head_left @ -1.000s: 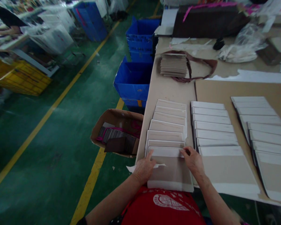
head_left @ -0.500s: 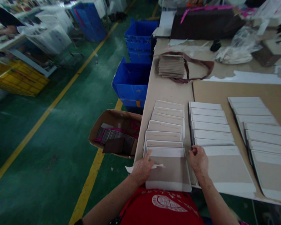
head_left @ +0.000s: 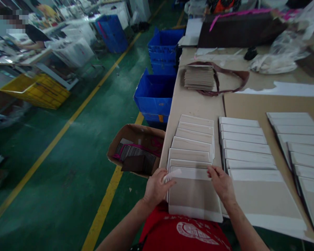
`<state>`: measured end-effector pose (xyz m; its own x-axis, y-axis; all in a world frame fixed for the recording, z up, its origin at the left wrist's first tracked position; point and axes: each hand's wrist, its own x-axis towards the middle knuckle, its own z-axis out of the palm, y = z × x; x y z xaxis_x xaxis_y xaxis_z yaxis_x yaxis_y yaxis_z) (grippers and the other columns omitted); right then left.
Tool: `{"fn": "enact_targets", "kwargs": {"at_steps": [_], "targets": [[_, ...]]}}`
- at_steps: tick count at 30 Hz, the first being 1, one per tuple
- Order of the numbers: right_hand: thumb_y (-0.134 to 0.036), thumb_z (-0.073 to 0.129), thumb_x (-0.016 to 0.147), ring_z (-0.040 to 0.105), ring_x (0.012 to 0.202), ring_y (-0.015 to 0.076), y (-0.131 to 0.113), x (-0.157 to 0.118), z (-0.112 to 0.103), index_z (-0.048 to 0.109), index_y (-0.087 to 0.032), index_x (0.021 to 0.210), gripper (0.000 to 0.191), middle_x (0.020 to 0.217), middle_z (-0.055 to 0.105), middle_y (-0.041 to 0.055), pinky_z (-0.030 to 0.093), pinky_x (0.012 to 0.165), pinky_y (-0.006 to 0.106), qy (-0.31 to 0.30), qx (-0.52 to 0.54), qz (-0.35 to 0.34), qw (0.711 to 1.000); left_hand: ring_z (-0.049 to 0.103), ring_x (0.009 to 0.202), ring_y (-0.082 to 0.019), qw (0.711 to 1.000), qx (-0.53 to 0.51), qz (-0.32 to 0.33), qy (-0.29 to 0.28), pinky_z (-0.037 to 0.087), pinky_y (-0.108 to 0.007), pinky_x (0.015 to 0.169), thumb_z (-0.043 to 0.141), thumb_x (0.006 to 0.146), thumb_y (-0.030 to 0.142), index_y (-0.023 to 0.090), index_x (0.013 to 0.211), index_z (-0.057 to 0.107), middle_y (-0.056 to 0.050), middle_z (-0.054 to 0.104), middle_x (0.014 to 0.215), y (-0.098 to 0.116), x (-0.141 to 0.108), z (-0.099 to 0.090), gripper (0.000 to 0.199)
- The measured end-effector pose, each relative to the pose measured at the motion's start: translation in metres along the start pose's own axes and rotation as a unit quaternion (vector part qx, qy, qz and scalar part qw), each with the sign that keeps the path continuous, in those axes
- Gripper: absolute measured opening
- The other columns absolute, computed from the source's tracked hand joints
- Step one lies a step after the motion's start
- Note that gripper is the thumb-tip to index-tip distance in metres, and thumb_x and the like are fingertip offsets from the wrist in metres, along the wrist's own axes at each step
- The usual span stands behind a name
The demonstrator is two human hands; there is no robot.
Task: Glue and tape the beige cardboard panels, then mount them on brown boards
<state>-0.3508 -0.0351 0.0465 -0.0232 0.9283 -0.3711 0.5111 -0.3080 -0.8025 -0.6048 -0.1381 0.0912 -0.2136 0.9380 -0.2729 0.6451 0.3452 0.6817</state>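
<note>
"What have the hands got?"
"I see the left hand (head_left: 157,187) holding a white paper strip (head_left: 174,173). The right hand (head_left: 222,183) is pinched narrow at the front board's (head_left: 195,193) upper right corner; I can't tell if it grips anything."
"And that board?"
"Lying on the worktop (head_left: 196,104), nearest the red clothing (head_left: 167,228)."

1. We saw dim, muted light, darkening toward the lower left.
2. Pale sheen softly streaked the green floor (head_left: 81,167).
3. A faint shadow dulled the front board (head_left: 193,193).
4. Upper left, we found a workbench (head_left: 39,57) blurred, and blocky pixels over a co-worker (head_left: 36,33).
</note>
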Motion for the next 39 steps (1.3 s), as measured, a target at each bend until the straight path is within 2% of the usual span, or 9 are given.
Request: {"fn": "enact_targets", "kwargs": {"at_steps": [2, 4, 8, 14, 17, 20, 26, 33, 39], "targets": [[-0.057, 0.052, 0.082, 0.055, 0.063, 0.0177, -0.019, -0.009, 0.010, 0.062, -0.020, 0.076, 0.039, 0.066, 0.060, 0.0019, 0.043, 0.062, 0.030, -0.072, 0.082, 0.013, 0.994, 0.054, 0.061, -0.013, 0.984, -0.148, -0.102, -0.015, 0.042, -0.023, 0.057, 0.052, 0.084, 0.053, 0.015, 0.088, 0.066, 0.001, 0.057, 0.066, 0.005, 0.000, -0.007, 0.040], [-0.059, 0.052, 0.083, 0.051, 0.059, 0.0150, -0.039, -0.019, 0.028, 0.057, -0.020, 0.068, 0.042, 0.062, 0.056, 0.0000, 0.041, 0.059, 0.028, -0.135, 0.151, 0.002, 0.979, 0.040, 0.046, -0.009, 0.940, -0.282, -0.182, -0.052, 0.031, -0.021, 0.047, 0.045, 0.086, 0.058, 0.013, 0.085, 0.067, 0.005, 0.043, 0.050, 0.009, 0.001, -0.006, 0.050], [-0.057, 0.062, 0.076, 0.051, 0.064, 0.0147, -0.067, -0.032, 0.063, 0.059, -0.020, 0.074, 0.037, 0.067, 0.059, -0.0004, 0.040, 0.060, 0.026, -0.210, 0.211, 0.012, 0.955, 0.043, 0.049, -0.007, 0.867, -0.436, -0.234, -0.062, 0.032, -0.020, 0.049, 0.061, 0.075, 0.057, 0.011, 0.089, 0.067, -0.001, 0.060, 0.064, 0.013, 0.002, 0.008, 0.049], [-0.054, 0.068, 0.068, 0.042, 0.055, 0.0125, -0.076, -0.028, 0.072, 0.062, -0.019, 0.066, 0.035, 0.056, 0.052, -0.0036, 0.034, 0.054, 0.026, -0.210, 0.215, 0.040, 0.953, 0.060, 0.060, -0.011, 0.843, -0.472, -0.241, -0.093, 0.038, -0.019, 0.051, 0.073, 0.068, 0.051, 0.010, 0.099, 0.064, -0.007, 0.069, 0.082, 0.019, -0.002, 0.016, 0.052], [-0.049, 0.065, 0.073, 0.044, 0.057, 0.0129, -0.074, -0.025, 0.066, 0.065, -0.019, 0.067, 0.031, 0.058, 0.053, -0.0034, 0.036, 0.056, 0.026, -0.254, 0.201, 0.002, 0.946, 0.064, 0.062, -0.013, 0.813, -0.508, -0.244, -0.143, 0.044, -0.021, 0.054, 0.071, 0.067, 0.057, 0.010, 0.101, 0.064, -0.009, 0.070, 0.085, 0.025, -0.001, 0.010, 0.058], [-0.043, 0.063, 0.076, 0.051, 0.065, 0.0149, -0.073, -0.022, 0.061, 0.069, -0.019, 0.075, 0.025, 0.066, 0.059, -0.0017, 0.040, 0.064, 0.027, -0.278, 0.184, -0.048, 0.942, 0.064, 0.058, -0.013, 0.808, -0.508, -0.249, -0.165, 0.045, -0.022, 0.054, 0.069, 0.067, 0.060, 0.010, 0.097, 0.066, -0.008, 0.070, 0.077, 0.029, 0.002, 0.006, 0.059], [-0.048, 0.068, 0.073, 0.057, 0.072, 0.0166, -0.072, -0.021, 0.061, 0.066, -0.020, 0.100, 0.040, 0.076, 0.066, 0.0016, 0.043, 0.065, 0.027, -0.236, 0.262, 0.020, 0.936, 0.059, 0.051, -0.011, 0.826, -0.476, -0.294, -0.072, 0.040, -0.021, 0.049, 0.071, 0.066, 0.052, 0.010, 0.088, 0.067, -0.004, 0.067, 0.066, 0.036, 0.009, 0.012, 0.048], [-0.053, 0.073, 0.065, 0.041, 0.055, 0.0114, -0.071, -0.019, 0.062, 0.056, -0.018, 0.061, 0.039, 0.056, 0.049, -0.0039, 0.033, 0.056, 0.025, -0.203, 0.231, 0.041, 0.951, 0.061, 0.054, -0.012, 0.807, -0.499, -0.309, -0.065, 0.040, -0.020, 0.048, 0.079, 0.060, 0.042, 0.010, 0.088, 0.067, -0.004, 0.068, 0.066, 0.044, 0.007, 0.020, 0.045], [-0.050, 0.069, 0.070, 0.043, 0.061, 0.0135, -0.063, -0.014, 0.057, 0.061, -0.018, 0.062, 0.034, 0.059, 0.051, -0.0027, 0.034, 0.061, 0.026, -0.185, 0.202, -0.010, 0.962, 0.053, 0.045, -0.008, 0.757, -0.571, -0.315, -0.033, 0.039, -0.019, 0.045, 0.083, 0.057, 0.043, 0.011, 0.094, 0.062, -0.002, 0.068, 0.068, 0.040, 0.004, 0.025, 0.053]]}}
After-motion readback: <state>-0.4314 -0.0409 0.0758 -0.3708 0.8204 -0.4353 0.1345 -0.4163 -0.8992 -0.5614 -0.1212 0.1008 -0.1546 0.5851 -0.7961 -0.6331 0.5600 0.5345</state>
